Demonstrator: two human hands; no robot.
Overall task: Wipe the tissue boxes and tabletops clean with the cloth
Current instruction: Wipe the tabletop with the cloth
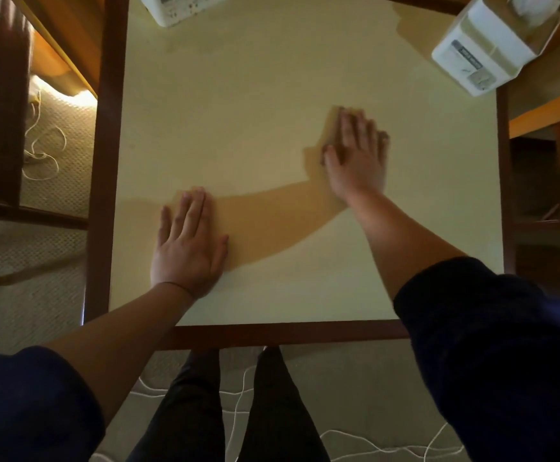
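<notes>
- Your right hand lies flat on the pale tabletop, fingers lightly spread, pressing a small tan cloth that peeks out past the fingertips and thumb
- Your left hand rests palm down nearer you, fingers close together, holding nothing
- Two white tissue boxes sit at the far corners, well apart from the cloth
- The cloth looks soft, thin and light; it should slide best under a flat palm, not a pinch
</notes>
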